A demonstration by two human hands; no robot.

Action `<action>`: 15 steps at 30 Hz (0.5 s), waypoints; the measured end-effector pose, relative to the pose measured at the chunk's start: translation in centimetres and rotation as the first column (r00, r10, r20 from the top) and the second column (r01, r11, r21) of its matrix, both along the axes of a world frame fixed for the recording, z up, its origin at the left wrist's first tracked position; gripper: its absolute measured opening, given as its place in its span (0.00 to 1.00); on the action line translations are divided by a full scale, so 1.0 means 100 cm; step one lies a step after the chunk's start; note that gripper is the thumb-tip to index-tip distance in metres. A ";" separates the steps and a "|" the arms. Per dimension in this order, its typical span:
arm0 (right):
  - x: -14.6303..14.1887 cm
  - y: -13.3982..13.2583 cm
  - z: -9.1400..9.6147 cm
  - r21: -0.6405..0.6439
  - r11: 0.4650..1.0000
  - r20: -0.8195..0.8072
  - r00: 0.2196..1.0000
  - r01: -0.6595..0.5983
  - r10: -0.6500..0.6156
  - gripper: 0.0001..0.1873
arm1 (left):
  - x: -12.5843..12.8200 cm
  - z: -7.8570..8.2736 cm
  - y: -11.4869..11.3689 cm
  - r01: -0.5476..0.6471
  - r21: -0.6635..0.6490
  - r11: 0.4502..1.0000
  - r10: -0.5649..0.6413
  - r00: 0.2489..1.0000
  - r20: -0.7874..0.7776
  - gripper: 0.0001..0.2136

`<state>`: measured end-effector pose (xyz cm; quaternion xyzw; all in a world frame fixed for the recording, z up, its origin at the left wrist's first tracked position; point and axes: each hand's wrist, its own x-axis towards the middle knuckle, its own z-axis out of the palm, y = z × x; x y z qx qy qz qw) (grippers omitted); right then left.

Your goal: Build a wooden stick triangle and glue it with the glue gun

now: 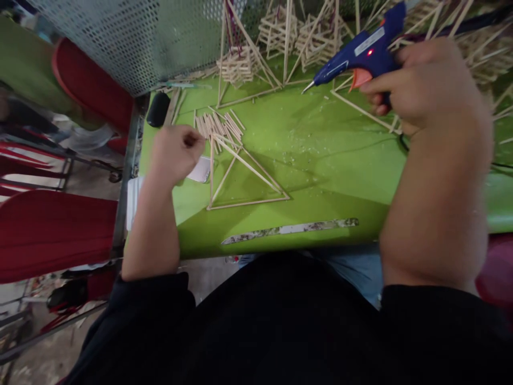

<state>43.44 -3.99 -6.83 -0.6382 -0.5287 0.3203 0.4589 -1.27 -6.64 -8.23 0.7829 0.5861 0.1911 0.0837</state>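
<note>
My right hand is wrapped round the grip of a blue hot glue gun. A finger lies at its orange trigger, and a small red light glows on its side. The metal nozzle points left and down, above the green table. My left hand is closed in a pinch beside the top of a triangular frame of thin wooden sticks. Whatever is between those fingertips, if anything, is hidden. Behind the frame's top lies a pile of short wooden sticks. A pale phone-like object is partly covered by my left hand.
Larger stick frames with stacked stick structures stand along the back of the green table. A stained flat blade-like strip lies near the front edge. A black case sits at back left. Red chairs stand left.
</note>
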 end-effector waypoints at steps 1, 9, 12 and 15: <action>0.003 0.004 -0.005 0.023 1.000 -0.028 1.000 0.008 -0.007 0.22 | 0.001 0.019 -0.018 -0.089 0.071 0.994 0.086 0.995 0.042 0.09; 0.007 0.013 -0.013 0.158 0.986 -0.134 0.991 0.042 -0.021 0.20 | 0.086 0.055 -0.154 0.452 -0.066 0.890 -0.456 0.871 -0.182 0.13; 0.005 0.011 -0.011 0.188 0.982 -0.114 0.993 0.020 0.002 0.22 | 0.104 0.027 -0.152 0.476 -0.203 0.856 -0.517 0.774 -0.366 0.19; 0.005 0.010 -0.011 0.182 0.983 -0.084 0.996 0.010 0.006 0.22 | 0.109 0.009 -0.143 0.444 -0.281 0.851 -0.524 0.752 -0.399 0.25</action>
